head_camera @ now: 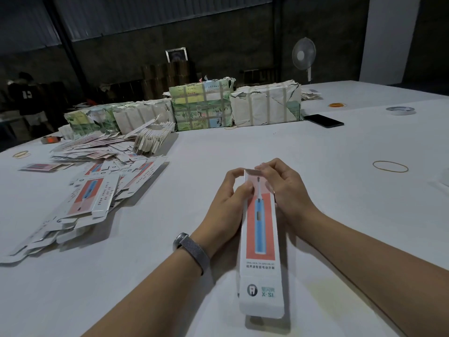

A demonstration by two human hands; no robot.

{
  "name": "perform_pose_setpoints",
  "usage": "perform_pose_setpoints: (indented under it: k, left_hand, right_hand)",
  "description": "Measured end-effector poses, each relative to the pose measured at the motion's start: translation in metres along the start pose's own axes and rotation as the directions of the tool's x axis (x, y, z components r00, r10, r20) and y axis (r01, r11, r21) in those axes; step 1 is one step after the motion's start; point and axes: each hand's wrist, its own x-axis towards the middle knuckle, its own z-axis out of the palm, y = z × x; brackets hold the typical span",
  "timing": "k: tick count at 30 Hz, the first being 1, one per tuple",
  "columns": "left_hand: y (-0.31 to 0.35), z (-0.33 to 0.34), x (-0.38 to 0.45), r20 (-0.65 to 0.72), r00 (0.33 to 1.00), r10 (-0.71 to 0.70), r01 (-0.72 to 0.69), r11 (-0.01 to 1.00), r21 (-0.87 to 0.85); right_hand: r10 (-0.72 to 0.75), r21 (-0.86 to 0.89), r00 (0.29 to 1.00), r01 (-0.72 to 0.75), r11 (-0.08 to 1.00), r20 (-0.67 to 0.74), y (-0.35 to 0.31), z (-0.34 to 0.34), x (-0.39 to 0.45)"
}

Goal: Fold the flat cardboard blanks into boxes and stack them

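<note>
Progress: early | toothbrush box (pixel 261 239) on table (pixel 340 215), far flap unclosed | left hand (pixel 230 198), right hand (pixel 284 188) pinch it | flat blanks (pixel 92 198) remain; I see no stack.

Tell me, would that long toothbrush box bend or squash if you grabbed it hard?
Probably yes. The box looks like thin printed card, likely hollow, so it should squash easily. Both hands, left hand and right hand, pinch just its far end, so it seems light.

Three wrapped bundles (pixel 201 105), one phone (pixel 324 120)
</note>
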Motion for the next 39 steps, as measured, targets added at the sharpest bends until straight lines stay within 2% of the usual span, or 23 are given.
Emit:
perform_pose_setpoints:
  k: [5, 15, 22, 39]
  left_hand:
    - [0.0008, 0.0004, -0.0008, 0.03, 1.0, 0.005, -0.006, 0.999, 0.033]
    - [-0.0001, -0.0004, -0.0019, 0.057, 0.998, 0.029, -0.03, 0.999, 0.014]
    - [0.0017, 0.0009, -0.0031, 0.099, 0.995, 0.014, -0.021, 0.997, 0.068]
    - [0.002, -0.002, -0.0034, 0.148, 0.989, 0.012, -0.022, 0.998, 0.066]
  right_hand:
    - [0.033, -0.104, 0.999, -0.037, 0.994, -0.035, 0.0023, -0.004, 0.0036]
    - [0.068, -0.093, 0.997, -0.071, 0.993, -0.032, 0.0029, -0.0034, 0.0049]
    - [0.025, -0.157, 0.998, -0.034, 0.987, -0.059, 0.0002, -0.007, 0.0071]
    - [0.079, -0.058, 0.994, -0.084, 0.995, -0.076, -0.0008, -0.0055, 0.006]
